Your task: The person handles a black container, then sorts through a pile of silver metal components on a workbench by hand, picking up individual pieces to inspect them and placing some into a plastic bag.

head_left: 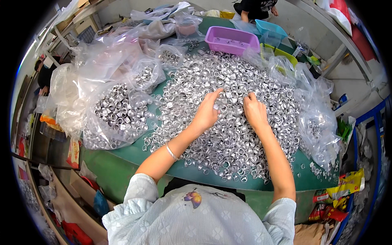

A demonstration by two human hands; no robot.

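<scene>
A wide heap of loose silver metal rings (228,139) covers the middle of the green table (134,153), and both my hands are over it. My left hand (207,112), with a silver bangle (171,152) on its wrist, reaches in from the left. Its index finger stretches out onto the rings, and the thumb stands apart from it. To its right, my right hand (255,112) touches the heap with fingertips drawn together in a pinch. Whatever lies between those fingertips is too small to make out.
Clear plastic bags of rings (118,110) crowd the left side; another clear bag (316,118) lies on the right. A purple basin (232,41) and a blue basin (270,30) stand at the far edge. Another person (257,8) is beyond the table.
</scene>
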